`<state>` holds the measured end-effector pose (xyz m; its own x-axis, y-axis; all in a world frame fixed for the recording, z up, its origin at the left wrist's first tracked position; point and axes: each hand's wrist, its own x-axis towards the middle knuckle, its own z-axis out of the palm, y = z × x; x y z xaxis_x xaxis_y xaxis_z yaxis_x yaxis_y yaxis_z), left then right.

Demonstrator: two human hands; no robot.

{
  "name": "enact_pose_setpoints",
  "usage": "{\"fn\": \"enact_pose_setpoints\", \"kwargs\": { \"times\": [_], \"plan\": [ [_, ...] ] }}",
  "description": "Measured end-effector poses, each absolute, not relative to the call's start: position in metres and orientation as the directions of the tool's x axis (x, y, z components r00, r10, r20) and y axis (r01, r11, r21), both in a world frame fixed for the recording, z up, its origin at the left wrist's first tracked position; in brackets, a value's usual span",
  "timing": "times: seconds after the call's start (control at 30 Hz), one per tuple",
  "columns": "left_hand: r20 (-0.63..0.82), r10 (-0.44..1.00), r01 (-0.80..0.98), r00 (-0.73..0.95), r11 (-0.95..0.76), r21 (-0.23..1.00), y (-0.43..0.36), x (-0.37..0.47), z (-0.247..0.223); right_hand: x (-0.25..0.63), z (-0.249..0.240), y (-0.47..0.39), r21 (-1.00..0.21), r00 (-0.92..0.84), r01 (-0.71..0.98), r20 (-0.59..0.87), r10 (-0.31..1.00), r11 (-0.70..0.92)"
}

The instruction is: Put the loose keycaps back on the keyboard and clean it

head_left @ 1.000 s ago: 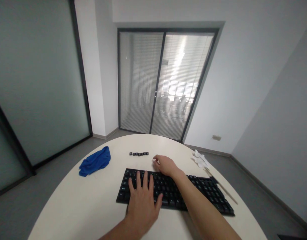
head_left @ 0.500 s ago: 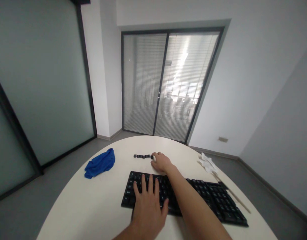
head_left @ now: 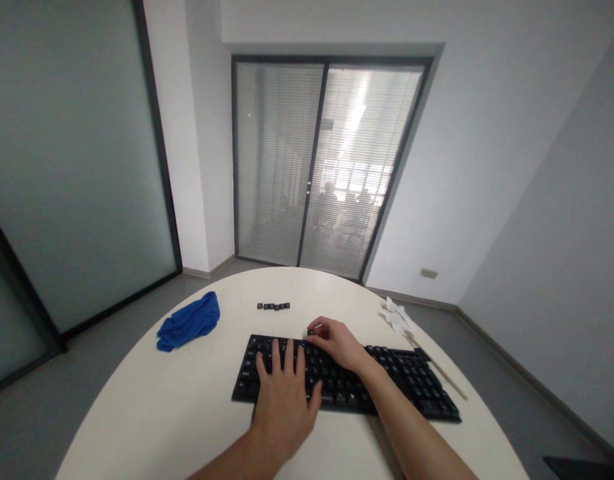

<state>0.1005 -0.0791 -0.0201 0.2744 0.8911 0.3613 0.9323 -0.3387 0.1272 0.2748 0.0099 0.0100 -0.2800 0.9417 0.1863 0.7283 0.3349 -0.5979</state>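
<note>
A black keyboard (head_left: 341, 398) lies across the table in front of me. My left hand (head_left: 285, 400) rests on its left part, fingers spread over the keys. Between the thumb and fingers of my right hand (head_left: 334, 340) is a small black keycap (head_left: 311, 333), pinched just above the keyboard's back edge. Beyond the keyboard, several loose black keycaps (head_left: 273, 307) sit in a short row on the table. My right wrist and forearm cover part of the keyboard's middle.
On the round white table (head_left: 177, 407) a crumpled blue cloth (head_left: 191, 322) lies at the left. White tissue (head_left: 397, 315) and a thin wooden stick-like handle (head_left: 449, 380) lie at the right, behind the keyboard. A glass door with blinds (head_left: 317, 173) stands past the table.
My right hand has drawn back from the end of the keycap row toward the keyboard, bringing one keycap with it. My left hand stays on the keys. The view has shifted slightly.
</note>
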Motion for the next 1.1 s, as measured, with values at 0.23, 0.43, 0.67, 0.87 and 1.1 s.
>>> {"fn": "enact_pose_setpoints", "kwargs": {
  "times": [0.23, 0.43, 0.67, 0.87, 1.1],
  "plan": [
    [0.350, 0.896, 0.932, 0.274, -0.336, 0.131, -0.079, 0.100, -0.018, 0.277, 0.000, 0.000, -0.750, -0.244, 0.574, 0.225, 0.943, 0.328],
    [0.349, 0.897, 0.936, 0.271, -0.330, 0.123, -0.079, 0.101, -0.018, 0.285, 0.006, 0.005, -0.763, -0.339, 0.529, 0.209, 0.917, 0.370],
    [0.346, 0.898, 0.936, 0.272, -0.330, 0.122, -0.080, 0.100, -0.019, 0.287, 0.009, 0.006, -0.751, -0.329, 0.556, 0.193, 0.924, 0.355],
    [0.339, 0.901, 0.938, 0.272, -0.327, 0.117, -0.081, 0.099, -0.017, 0.289, 0.010, 0.006, -0.759, -0.331, 0.553, 0.179, 0.927, 0.344],
    [0.328, 0.903, 0.932, 0.278, -0.336, 0.134, -0.079, 0.099, -0.020, 0.289, 0.011, 0.005, -0.766, -0.336, 0.544, 0.174, 0.926, 0.342]
  ]
}}
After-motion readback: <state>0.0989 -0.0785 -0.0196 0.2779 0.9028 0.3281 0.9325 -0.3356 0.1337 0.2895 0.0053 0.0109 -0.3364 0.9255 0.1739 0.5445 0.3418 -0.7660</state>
